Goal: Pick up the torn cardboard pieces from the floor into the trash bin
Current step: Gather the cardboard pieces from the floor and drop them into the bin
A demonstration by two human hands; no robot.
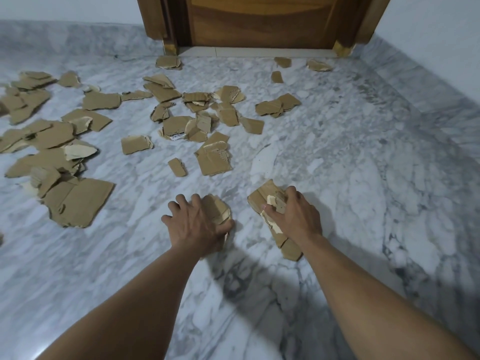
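Note:
Several torn brown cardboard pieces lie scattered over the grey-white marble floor (337, 165). My left hand (196, 226) presses down on a small cardboard piece (217, 209), fingers curled around it. A long cardboard piece (262, 197) lies under my right hand (294, 216), whose fingers close over it and a pale torn scrap (272, 200). A big flat cardboard sheet (78, 201) lies to the left of my hands. No trash bin is in view.
A wooden door (259, 19) and its frame stand at the far end. A dense pile of cardboard (44, 141) covers the left side, a looser cluster of pieces (197, 118) lies mid-floor. A marble skirting (428, 84) runs along the right wall.

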